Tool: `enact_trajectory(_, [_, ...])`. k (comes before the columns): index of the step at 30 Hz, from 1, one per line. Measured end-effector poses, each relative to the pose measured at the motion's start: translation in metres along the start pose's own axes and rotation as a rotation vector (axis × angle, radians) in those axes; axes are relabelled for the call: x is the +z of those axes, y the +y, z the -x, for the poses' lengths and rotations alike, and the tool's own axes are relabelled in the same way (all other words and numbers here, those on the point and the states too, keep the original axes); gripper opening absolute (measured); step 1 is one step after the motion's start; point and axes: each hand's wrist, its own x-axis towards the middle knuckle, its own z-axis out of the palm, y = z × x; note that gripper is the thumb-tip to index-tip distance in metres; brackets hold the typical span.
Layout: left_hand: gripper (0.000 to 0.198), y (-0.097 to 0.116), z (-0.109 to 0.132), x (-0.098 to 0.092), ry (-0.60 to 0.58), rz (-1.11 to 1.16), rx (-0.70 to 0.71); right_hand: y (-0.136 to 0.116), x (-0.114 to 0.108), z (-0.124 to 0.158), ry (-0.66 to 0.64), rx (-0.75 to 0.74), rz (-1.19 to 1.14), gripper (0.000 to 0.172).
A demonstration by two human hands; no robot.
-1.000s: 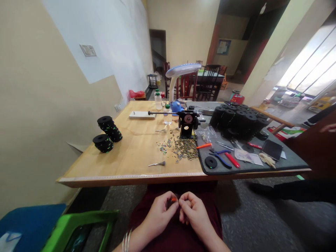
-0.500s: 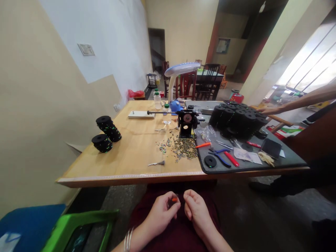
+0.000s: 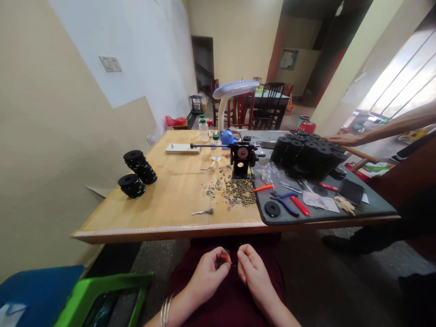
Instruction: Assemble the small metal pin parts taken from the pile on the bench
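Both hands are close together over the lap, below the table's front edge. My left hand (image 3: 211,272) is closed round a small dark thing with an orange part (image 3: 224,257); its kind cannot be made out. My right hand (image 3: 252,271) is pinched shut just to the right. A short thin dark strand (image 3: 234,262) shows between the two hands, and what the right fingertips hold is hidden. On the table beyond lie a heap of small striped metallic pieces (image 3: 240,190), tiny coloured bits (image 3: 211,190) and a small brush-like tool (image 3: 203,211).
A black winding device (image 3: 241,159) with a long rod stands mid-table by a blue-based lamp (image 3: 227,137). Pliers (image 3: 288,202) and many black foam spools (image 3: 303,156) occupy the grey mat (image 3: 323,213). Other spools (image 3: 139,165) stand left. A co-worker's hand (image 3: 344,138) reaches in from the right.
My hands have barely shifted; the thin strand between them shows more clearly and the orange part has turned slightly. The co-worker's hand has slid left over the black foam spools.
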Motion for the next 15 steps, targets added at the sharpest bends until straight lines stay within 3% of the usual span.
enact_trajectory(15, [0.016,0.0044,-0.0008,-0.0018,0.09,0.009,-0.015,0.0041,-0.0009,-0.0017,-0.163,-0.04,-0.008,0.037])
